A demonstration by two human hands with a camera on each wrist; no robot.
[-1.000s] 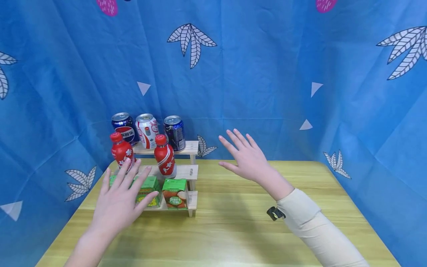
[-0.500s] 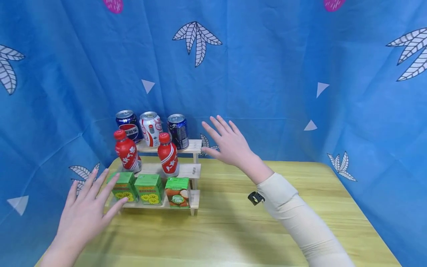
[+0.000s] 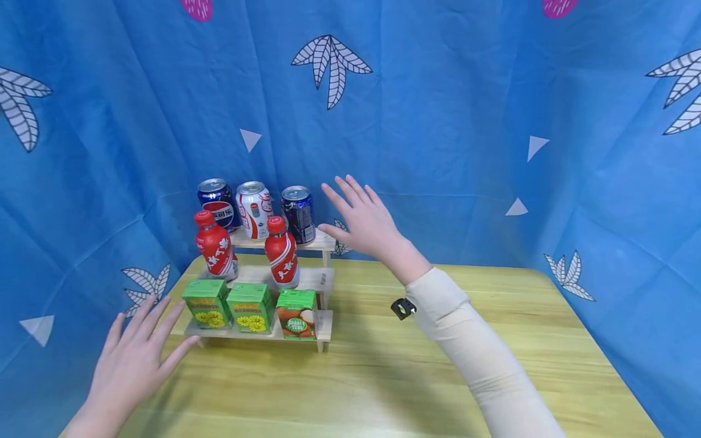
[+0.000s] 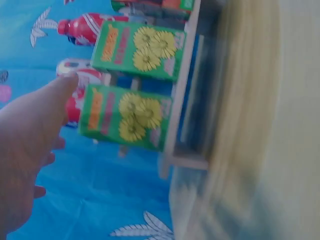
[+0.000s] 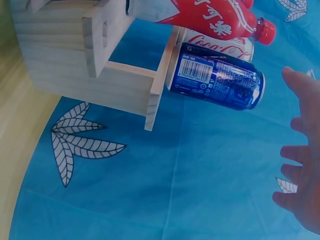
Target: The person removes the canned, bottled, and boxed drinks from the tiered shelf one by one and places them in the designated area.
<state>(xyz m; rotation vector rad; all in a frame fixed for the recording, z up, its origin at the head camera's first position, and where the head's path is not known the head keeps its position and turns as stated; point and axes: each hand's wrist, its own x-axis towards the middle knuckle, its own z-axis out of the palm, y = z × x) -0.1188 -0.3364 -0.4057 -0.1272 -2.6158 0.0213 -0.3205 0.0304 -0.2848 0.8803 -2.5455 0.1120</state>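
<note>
Left hand, right hand: both spread, empty! Between them, the stepped rack presumably lifts cans into sight behind bottles.

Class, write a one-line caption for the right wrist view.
The right hand, holding nothing, near a blue can on a wooden rack.

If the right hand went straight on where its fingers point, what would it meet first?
Probably the curtain: the right hand seems aimed past the rightmost can, though depth is unclear and it could brush that can.
</note>
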